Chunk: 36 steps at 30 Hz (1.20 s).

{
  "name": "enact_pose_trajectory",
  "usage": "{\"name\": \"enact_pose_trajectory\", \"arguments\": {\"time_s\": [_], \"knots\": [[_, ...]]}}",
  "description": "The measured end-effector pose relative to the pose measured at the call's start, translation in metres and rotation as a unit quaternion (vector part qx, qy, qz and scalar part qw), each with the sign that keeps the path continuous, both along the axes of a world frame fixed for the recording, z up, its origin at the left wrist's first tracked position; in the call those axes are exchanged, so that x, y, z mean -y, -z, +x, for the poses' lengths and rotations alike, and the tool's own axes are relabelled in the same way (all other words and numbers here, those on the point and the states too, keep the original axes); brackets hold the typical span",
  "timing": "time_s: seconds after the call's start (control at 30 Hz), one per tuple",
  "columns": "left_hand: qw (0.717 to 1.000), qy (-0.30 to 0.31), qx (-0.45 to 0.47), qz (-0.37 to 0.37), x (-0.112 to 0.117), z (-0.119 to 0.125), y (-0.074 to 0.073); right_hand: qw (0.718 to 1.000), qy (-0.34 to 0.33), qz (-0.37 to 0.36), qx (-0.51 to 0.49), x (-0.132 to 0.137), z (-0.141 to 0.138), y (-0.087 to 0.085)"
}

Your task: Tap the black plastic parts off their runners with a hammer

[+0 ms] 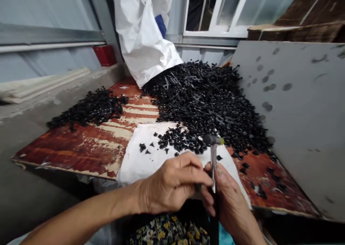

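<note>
My right hand [231, 202] is closed round the thin metal shaft of a small hammer [213, 144], whose head stands upright above my fingers. My left hand [172, 184] is closed in a pinch beside it, its fingertips against a small black plastic piece that is mostly hidden. Both hands hover over a white cloth [137, 162] near the front edge of a worn red-brown board [81, 144]. Several loose black plastic parts [180, 139] lie on the cloth just beyond my hands.
A big heap of black plastic parts [205, 97] spills from a white sack [142, 32] at the back. A smaller black pile [88, 110] lies at the left. A grey panel [302, 112] leans along the right. A red box [105, 55] sits by the wall.
</note>
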<state>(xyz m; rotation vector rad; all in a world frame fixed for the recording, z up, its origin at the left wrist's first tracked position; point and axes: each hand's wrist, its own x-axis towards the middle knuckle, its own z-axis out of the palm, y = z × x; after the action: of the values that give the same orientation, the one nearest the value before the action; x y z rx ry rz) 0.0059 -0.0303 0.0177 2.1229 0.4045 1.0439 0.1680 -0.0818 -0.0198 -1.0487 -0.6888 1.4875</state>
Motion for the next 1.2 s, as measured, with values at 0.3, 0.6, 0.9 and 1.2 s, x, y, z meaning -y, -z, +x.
{"name": "enact_pose_trajectory", "arguments": {"time_s": [0.3,0.6,0.9,1.2], "knots": [[0.950,-0.203,0.088,-0.219,0.045,-0.035,0.044,0.991,0.089,0.103,0.008,0.015,-0.006,0.011],[0.786,-0.087,0.157,-0.592,0.054,-0.014,0.032,0.969,0.162,0.153,0.105,0.021,-0.028,0.014],[0.788,-0.168,0.145,-0.574,0.044,-0.005,0.028,0.964,0.068,0.162,0.201,0.035,-0.027,0.038],[0.838,-0.080,-0.139,-0.522,0.027,-0.025,0.012,0.974,-0.046,0.061,0.214,0.009,-0.016,0.004]]}}
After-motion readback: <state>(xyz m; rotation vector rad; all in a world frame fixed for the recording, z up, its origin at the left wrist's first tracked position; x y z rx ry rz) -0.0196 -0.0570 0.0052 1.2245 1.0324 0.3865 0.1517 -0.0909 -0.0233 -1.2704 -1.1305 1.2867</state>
